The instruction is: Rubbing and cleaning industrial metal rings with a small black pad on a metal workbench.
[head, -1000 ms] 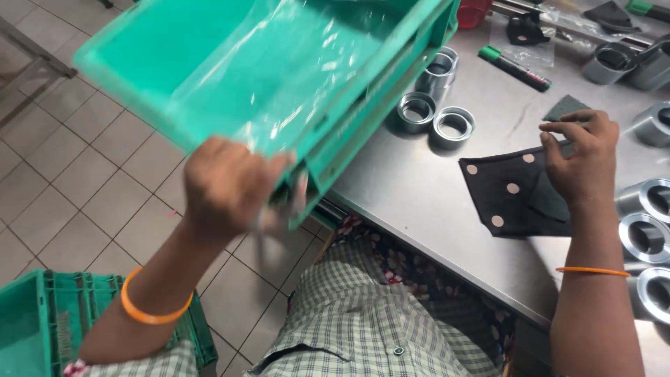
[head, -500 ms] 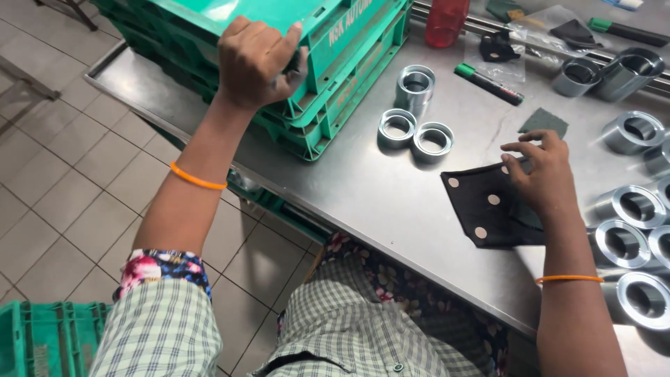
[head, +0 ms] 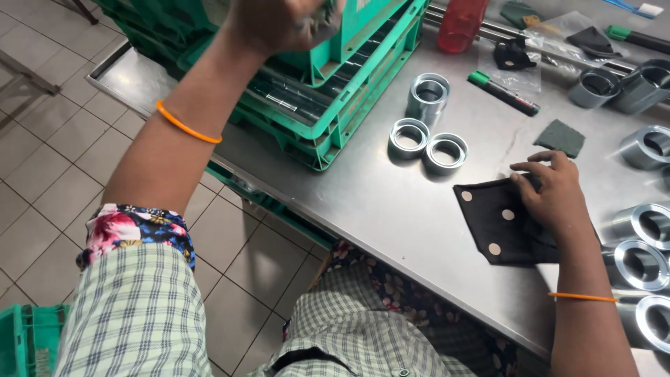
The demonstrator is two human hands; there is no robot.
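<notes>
Work at the brushed steel surface (head: 377,202) looks, by my judgement, to be in an early or middle stage: the stack of green plastic crates (head: 328,91) sits at the far left corner of that surface, and many metal parts stand loose and unsorted. The left hand (head: 279,24) is raised to the upper rim of the top crate, fingers curled over the edge in a closed grip; the blur there keeps me from telling how firmly it clasps. The right hand (head: 551,199) lies palm down, fingers loosely spread, pressing on the black square pad with pale round dots (head: 495,223), which rests flat to the right of the crates, near the front edge. Between crates and pad stand three short silver metal rings (head: 427,126), one taller behind two low ones that almost touch. More large silver metal sleeves (head: 638,265) crowd just right of the pad, partly cut off by the frame edge. A small dark green scouring pad (head: 560,137) lies beyond the right hand, and a green-capped black marker (head: 504,93) lies farther back still, near a red plastic bottle (head: 462,24). Nothing shows any ring being cleaned or placed in a crate at this moment, so most of the handling seems to remain.
</notes>
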